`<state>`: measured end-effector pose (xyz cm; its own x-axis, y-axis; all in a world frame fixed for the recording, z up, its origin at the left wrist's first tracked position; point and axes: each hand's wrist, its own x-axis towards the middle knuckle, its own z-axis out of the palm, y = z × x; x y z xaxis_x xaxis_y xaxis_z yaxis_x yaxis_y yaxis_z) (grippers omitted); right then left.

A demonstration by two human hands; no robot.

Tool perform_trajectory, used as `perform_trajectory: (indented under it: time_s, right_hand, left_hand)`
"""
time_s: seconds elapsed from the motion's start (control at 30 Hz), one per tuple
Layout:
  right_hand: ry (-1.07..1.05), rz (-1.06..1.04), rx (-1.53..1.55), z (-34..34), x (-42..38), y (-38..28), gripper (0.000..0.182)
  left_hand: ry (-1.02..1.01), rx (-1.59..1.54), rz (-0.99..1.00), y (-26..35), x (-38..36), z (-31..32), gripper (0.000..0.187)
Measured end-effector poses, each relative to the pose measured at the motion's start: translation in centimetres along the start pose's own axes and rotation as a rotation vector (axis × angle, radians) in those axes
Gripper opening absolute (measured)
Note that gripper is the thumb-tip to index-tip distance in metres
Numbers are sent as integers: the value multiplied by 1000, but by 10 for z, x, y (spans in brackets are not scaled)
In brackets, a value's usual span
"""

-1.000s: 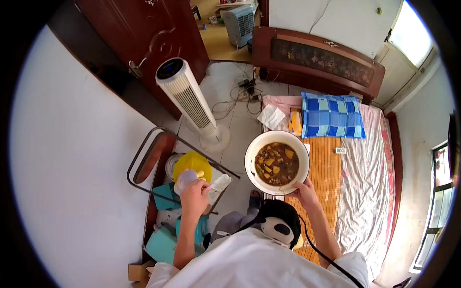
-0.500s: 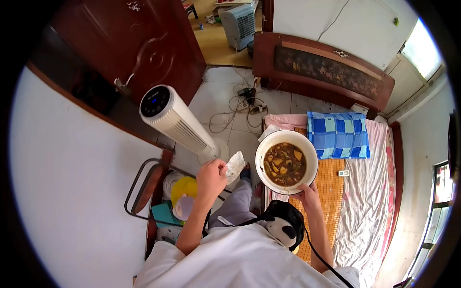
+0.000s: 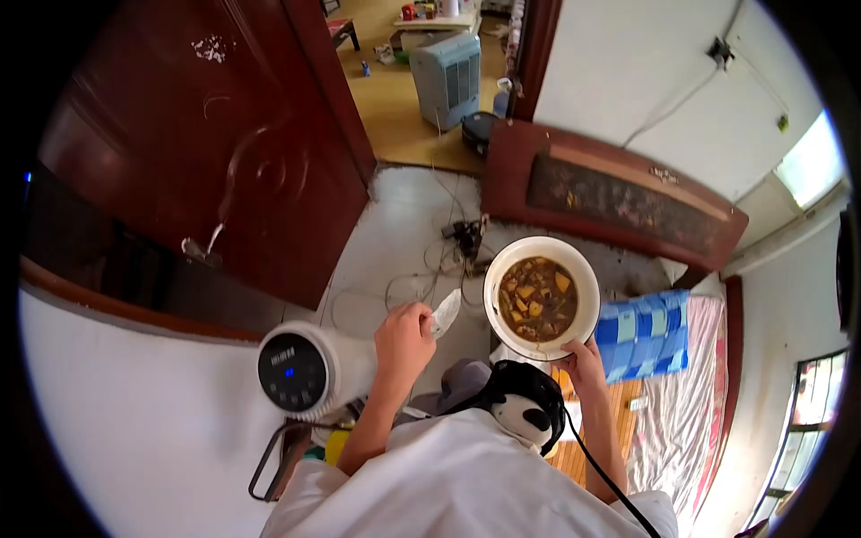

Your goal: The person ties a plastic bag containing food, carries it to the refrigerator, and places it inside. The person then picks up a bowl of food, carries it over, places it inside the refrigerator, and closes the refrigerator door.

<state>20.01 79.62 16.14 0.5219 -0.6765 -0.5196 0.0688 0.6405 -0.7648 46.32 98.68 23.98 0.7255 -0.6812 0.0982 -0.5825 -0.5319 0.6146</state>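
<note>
The white bowl [image 3: 542, 298] of brown stew with yellow chunks was held up by its near rim, the right hand [image 3: 581, 360] fingers clamped on it, while the left hand [image 3: 404, 336] fingers pinched a small white packet [image 3: 446, 313] just beside the bowl. Since half a second earlier both had risen from the cluttered chair toward the dark red door [image 3: 224, 152]. Below lay tiled floor [image 3: 404, 233], a tower fan [image 3: 300, 369] and a bed with a blue checked pillow [image 3: 644, 336].

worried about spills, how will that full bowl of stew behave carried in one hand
The bowl looks heavy and likely to slosh: brown stew fills it. The right hand grips only its near rim, so it may tip away.
</note>
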Motion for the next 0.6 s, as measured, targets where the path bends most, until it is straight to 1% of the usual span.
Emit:
perform_trajectory:
  time_s: [0.03, 0.1, 0.17, 0.2, 0.23, 0.3, 0.37, 0.43, 0.47, 0.5, 0.57, 0.6]
  right_hand:
    - [39, -27, 2, 29, 14, -20, 47]
    - [10, -19, -6, 59, 56, -41, 48]
    - [-23, -25, -38, 85, 104, -60, 48]
    - [-55, -40, -46, 100, 129, -66, 49]
    - [-69, -18, -29, 118, 161, -87, 49]
    - [-60, 14, -109, 144, 203, -109, 48]
    - [-108, 26, -146, 177, 249, -131, 49]
    - [-182, 10, -107, 209, 286, -150, 49]
    - [-122, 44, -63, 241, 308, -160, 50]
    - [-132, 41, -61, 257, 333, -170, 50]
    - [-180, 36, -120, 281, 378, -181, 50]
    - [-173, 58, -157, 296, 405, -189, 51]
  left_hand:
    - [41, 5, -6, -1, 24, 0, 5]
    - [84, 6, -24, -3, 68, -3, 5]
    - [123, 17, -121, -3, 113, -11, 6]
    - [130, 22, -126, -8, 135, -9, 6]
    - [154, 55, -129, 0, 172, -10, 6]
    - [214, 67, -144, -7, 216, -7, 6]
    - [184, 61, -191, -4, 261, -16, 6]
    - [195, 58, -212, -18, 301, -19, 6]
    - [176, 62, -233, -29, 340, -29, 6]
    - [186, 66, -232, -34, 366, -32, 6]
    - [164, 47, -336, -38, 406, -43, 7]
    - [172, 48, -339, -48, 431, -43, 7]
